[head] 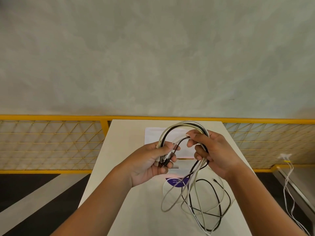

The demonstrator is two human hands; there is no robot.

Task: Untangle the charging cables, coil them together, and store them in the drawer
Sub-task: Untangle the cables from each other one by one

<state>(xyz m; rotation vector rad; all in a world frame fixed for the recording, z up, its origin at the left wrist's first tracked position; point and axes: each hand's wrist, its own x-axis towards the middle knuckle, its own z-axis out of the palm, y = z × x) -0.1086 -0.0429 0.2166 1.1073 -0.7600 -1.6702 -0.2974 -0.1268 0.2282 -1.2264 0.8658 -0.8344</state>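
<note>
Lower right of the frame: the loose lengths of your white, grey and black charging cables (200, 165) lie in overlapping loops on the white rectangular tabletop (127, 201). One black plug end rests on the table just below your right wrist. A round purple sticker with white print (177, 183) sits on the table under those strands, partly covered.

Centre frame: both hands are raised above the table.
- Your left hand (150, 162) has its fingers curled around the gathered plug ends and one side of the coil.
- Your right hand (214, 154) grips the other side, fingers curled round the strands.

The coil arches between the hands, and the tails drop from your right hand.

A white paper sheet (153, 133) lies flat beyond the hands. A yellow wire-mesh railing (51, 143) runs across the frame behind the table. Thin white cords (288, 181) hang at the right edge. A grey mottled concrete surface (153, 57) fills the upper frame.
</note>
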